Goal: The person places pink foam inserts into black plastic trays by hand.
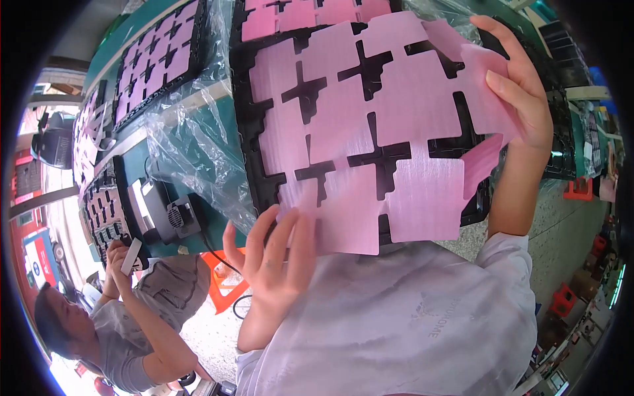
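A thin pink sheet [416,92] with cross-shaped cut-outs lies over a black tray [247,142], its right side bent and lifted. My right hand [525,99] grips that raised right edge, with the pink material folding around below the fingers. At the sheet's lower left corner is my left hand [281,257], fingers spread and the tips against the pink surface. Its forefinger is slightly blurred and its thumb is hidden. Black shows through the cut-outs, and the sheet's lower edge overhangs the tray toward me.
Clear plastic film [191,145] lies left of the tray on the green table [221,228]. Another pink-covered tray [158,63] sits farther left, near a black device [172,214] with a cable. A co-worker [125,336] at lower left holds a white strip. Orange stools [228,280] stand on the floor.
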`<state>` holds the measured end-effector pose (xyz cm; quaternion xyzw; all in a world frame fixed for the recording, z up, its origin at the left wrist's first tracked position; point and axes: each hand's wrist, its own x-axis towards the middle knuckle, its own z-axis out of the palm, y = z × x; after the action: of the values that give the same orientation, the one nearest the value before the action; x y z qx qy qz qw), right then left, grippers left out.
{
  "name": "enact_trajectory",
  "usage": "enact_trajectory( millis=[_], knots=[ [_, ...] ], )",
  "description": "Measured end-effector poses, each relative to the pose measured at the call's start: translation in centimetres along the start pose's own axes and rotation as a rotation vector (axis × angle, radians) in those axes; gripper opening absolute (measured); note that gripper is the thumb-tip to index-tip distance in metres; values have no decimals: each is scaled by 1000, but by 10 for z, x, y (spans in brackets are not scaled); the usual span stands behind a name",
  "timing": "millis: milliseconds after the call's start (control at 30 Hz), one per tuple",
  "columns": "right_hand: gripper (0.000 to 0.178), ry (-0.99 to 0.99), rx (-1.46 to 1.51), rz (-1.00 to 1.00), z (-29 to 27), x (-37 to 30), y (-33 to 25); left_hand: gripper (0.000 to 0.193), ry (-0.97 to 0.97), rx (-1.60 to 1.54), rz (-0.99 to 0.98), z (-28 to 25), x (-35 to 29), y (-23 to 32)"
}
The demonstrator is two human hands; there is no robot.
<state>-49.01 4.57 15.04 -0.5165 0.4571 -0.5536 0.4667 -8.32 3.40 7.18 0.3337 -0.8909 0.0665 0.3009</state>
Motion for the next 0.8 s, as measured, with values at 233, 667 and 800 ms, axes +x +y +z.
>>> enact_trajectory(
  millis=[233,667,800],
  knots=[
    [77,151,-9,-1,8,-6,11,20,-25,-55,-11,-6,7,-21],
    [73,320,43,135,-30,6,52,29,-245,-408,246,-3,47,-54],
    [69,398,90,193,-32,31,56,65,-152,-611,289,27,90,-77]
  ],
)
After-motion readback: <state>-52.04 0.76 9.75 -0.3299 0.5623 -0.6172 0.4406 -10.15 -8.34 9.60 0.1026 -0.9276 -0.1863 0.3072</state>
